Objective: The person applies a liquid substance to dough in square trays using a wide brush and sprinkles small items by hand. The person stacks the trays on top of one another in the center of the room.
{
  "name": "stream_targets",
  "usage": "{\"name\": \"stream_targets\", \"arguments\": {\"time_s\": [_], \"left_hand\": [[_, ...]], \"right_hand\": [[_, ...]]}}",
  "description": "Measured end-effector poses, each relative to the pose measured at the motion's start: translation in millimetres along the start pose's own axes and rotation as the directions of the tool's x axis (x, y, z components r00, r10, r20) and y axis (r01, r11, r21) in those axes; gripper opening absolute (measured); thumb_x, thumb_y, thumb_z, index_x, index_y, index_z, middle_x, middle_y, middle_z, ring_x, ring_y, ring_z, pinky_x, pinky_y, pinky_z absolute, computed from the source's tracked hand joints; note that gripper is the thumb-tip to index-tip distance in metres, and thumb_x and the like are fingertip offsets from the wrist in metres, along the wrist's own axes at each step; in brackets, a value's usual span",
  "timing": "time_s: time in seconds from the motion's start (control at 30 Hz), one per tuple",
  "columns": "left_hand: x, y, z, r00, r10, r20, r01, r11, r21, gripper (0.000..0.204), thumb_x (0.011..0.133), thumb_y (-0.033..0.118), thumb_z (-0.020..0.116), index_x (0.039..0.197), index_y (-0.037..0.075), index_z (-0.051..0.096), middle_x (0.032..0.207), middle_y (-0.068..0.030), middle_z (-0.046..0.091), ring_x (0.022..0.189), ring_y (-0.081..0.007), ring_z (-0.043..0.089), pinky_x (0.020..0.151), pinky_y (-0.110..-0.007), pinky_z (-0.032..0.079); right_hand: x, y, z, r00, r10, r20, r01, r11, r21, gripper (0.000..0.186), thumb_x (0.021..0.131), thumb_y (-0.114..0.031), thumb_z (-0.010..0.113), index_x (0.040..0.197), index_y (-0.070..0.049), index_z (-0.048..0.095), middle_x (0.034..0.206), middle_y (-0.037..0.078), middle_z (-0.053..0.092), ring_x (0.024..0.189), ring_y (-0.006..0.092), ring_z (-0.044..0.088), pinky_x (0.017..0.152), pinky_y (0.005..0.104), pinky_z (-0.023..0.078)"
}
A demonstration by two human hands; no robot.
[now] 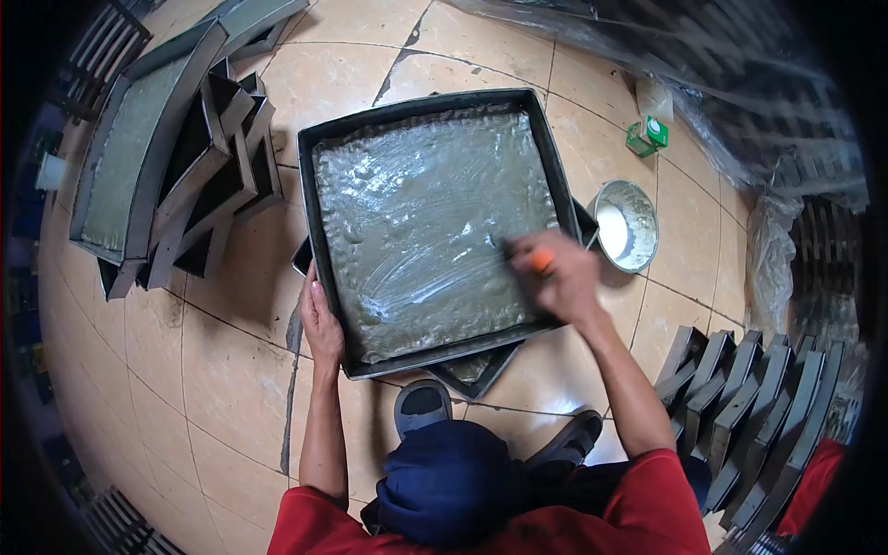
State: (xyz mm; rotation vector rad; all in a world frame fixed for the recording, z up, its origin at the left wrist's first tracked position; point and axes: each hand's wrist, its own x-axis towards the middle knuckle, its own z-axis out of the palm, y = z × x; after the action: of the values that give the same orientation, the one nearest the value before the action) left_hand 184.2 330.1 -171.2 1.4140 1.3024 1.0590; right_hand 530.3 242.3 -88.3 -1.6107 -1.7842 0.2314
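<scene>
A large square, dark metal baking pan (435, 363) stands in front of me, filled with a flat grey-green, dough-like layer (416, 231) pressed up at the edges. White wet streaks shine on its surface. My left hand (321, 319) grips the pan's left wall near the front corner. Over the right part of the layer, my right hand (560, 277) is closed around what looks like a brush (542, 260) with an orange handle; motion blurs its dark tip. Beyond that hand stands a round metal bowl (647, 217) with white liquid in it.
Another pan (476, 379) lies askew beneath the large one. Stacked pans (120, 157) rise at the left, the topmost filled likewise. More pans (740, 398) stand on edge at the right. A green-and-white carton (647, 137) and clear plastic sheeting (721, 120) are at the far right.
</scene>
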Motion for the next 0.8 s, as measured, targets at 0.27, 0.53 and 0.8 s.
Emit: {"name": "stream_targets", "arguments": {"time_s": [0.27,0.53,0.8], "left_hand": [[-4,-2,0,0.996,-0.080,-0.029,0.077,0.994,-0.079,0.050,0.109,0.028,0.027,0.136,-0.007,0.049,0.133,-0.0172,0.056,0.125,-0.0235,0.051,0.110,-0.036,0.035],[-2,8,13,0.995,-0.082,-0.057,0.085,0.995,0.050,0.044,0.104,0.025,0.051,0.134,-0.006,0.052,0.119,-0.0125,0.064,0.105,-0.0161,0.057,0.093,-0.030,0.044],[-4,10,13,0.995,-0.068,-0.079,0.075,0.993,0.092,0.045,0.104,0.027,0.049,0.134,-0.006,0.053,0.125,-0.0149,0.061,0.113,-0.0197,0.056,0.101,-0.032,0.041]], "right_hand": [[161,-42,149,0.855,-0.354,0.379,0.207,0.903,0.377,0.025,0.080,-0.028,0.069,0.100,-0.014,0.065,0.082,0.012,0.070,0.076,0.0362,0.068,0.066,0.0474,0.052],[193,130,17,0.963,-0.255,0.091,0.259,0.966,-0.029,0.016,0.089,-0.027,0.068,0.103,-0.018,0.066,0.095,0.010,0.071,0.087,0.0330,0.068,0.072,0.0420,0.053],[-22,40,-71,0.733,-0.186,0.655,-0.102,0.921,0.376,0.031,0.074,-0.004,0.065,0.103,-0.012,0.070,0.095,0.005,0.073,0.089,0.0219,0.071,0.081,0.0331,0.054]]}}
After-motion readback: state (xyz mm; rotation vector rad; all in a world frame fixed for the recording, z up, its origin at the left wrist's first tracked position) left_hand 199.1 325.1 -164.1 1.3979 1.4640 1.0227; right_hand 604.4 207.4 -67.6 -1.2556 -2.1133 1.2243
